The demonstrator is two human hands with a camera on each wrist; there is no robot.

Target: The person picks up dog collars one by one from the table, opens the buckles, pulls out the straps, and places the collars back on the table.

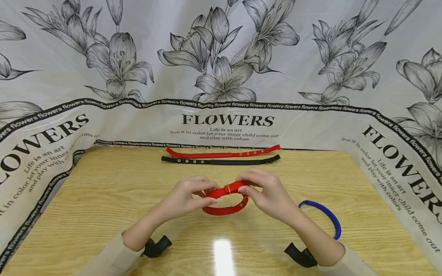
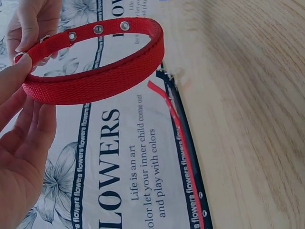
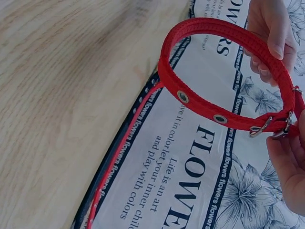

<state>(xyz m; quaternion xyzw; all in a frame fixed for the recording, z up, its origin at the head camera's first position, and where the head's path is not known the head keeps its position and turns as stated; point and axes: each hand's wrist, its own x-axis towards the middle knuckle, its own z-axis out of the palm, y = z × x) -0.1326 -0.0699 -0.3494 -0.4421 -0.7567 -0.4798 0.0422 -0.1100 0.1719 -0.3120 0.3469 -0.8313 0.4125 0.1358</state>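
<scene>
Both hands hold a red collar (image 1: 221, 210) up over the table, bent into a closed loop. My left hand (image 1: 188, 194) pinches its left side between thumb and fingers. On the other side, my right hand (image 1: 267, 191) pinches the band near the metal fittings. In the right wrist view a buckle (image 3: 287, 125) and a D-ring (image 3: 259, 130) show close to the right fingertips, which partly hide the strap end. Metal eyelets (image 2: 98, 29) run along the band in the left wrist view.
A red collar (image 1: 224, 155) and a black collar (image 1: 228, 162) lie straight along the back edge of the wooden table (image 1: 114, 184). Beside the right forearm lies a blue collar (image 1: 326, 211), curved and partly hidden. Flower-printed cloth (image 1: 138, 126) stands behind and at both sides.
</scene>
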